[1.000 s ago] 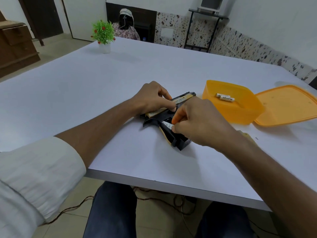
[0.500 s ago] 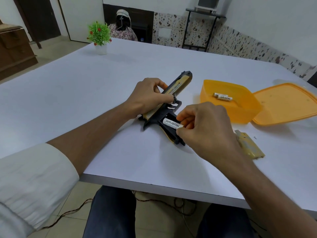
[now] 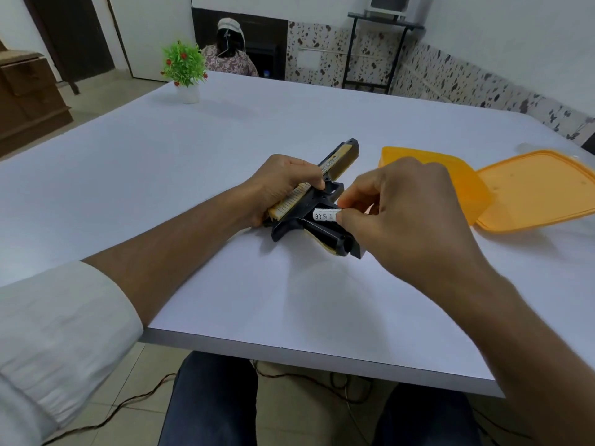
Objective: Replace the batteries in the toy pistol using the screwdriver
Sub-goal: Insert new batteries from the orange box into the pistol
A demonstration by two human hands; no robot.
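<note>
A black and tan toy pistol (image 3: 325, 201) lies on its side on the white table (image 3: 225, 156), barrel pointing away to the right. My left hand (image 3: 283, 185) grips its slide, fingers curled over the top. My right hand (image 3: 402, 207) pinches a white battery (image 3: 325, 215) between thumb and fingertips, right at the open compartment in the pistol's grip. The battery cover and the screwdriver are not in view; my right hand hides the spot where the cover lay.
An open orange box (image 3: 399, 154) stands right of the pistol, mostly behind my right hand, with its lid (image 3: 534, 188) lying beside it. A small potted plant (image 3: 185, 70) sits at the far left corner. A seated person (image 3: 230, 49) is beyond the table.
My right hand has shifted up and right with the battery, now covering most of the orange box. The battery has turned so other markings face up. My left hand keeps its hold.
</note>
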